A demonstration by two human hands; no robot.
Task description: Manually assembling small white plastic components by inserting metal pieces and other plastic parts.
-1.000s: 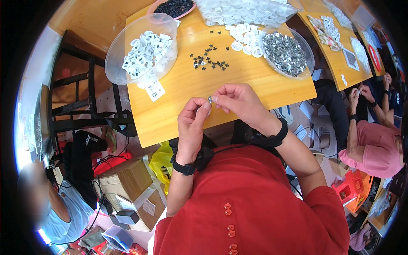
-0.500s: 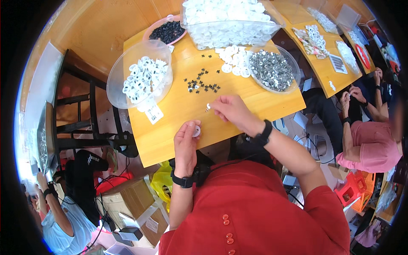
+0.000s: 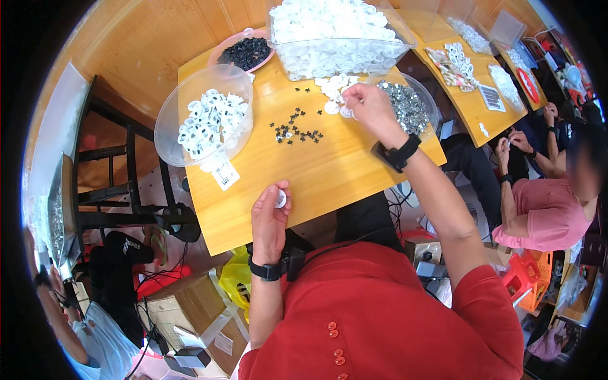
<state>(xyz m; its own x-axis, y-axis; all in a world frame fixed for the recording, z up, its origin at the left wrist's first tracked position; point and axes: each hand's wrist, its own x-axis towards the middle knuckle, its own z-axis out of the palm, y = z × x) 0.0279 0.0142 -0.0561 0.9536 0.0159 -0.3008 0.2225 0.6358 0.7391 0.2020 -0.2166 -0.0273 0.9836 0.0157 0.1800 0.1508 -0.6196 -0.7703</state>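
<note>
My left hand (image 3: 268, 218) is closed around a small round white plastic disc (image 3: 280, 199), near the front edge of the wooden table. Over the loose pile of white discs (image 3: 330, 109) is my right hand (image 3: 375, 111). Its thumb and fingertips are pressed together, and whatever lies between them is too small or hidden to name. Just right of that hand stands a clear round tub of small silvery metal parts (image 3: 408, 104), partly covered by it. Small black cross-shaped pieces (image 3: 297, 130) lie scattered on the tabletop between the hands and the tubs.
A clear tub (image 3: 163, 126) of white parts with dark centres stands at left, a printed label (image 3: 225, 174) beside it. Behind are a pink bowl of black pieces (image 3: 247, 52) and a big clear bin of white parts (image 3: 342, 57). A person in pink (image 3: 544, 212) works at right.
My right hand has moved away from the left, forward and right to the white discs. My left hand still holds its disc, which now faces up more openly.
</note>
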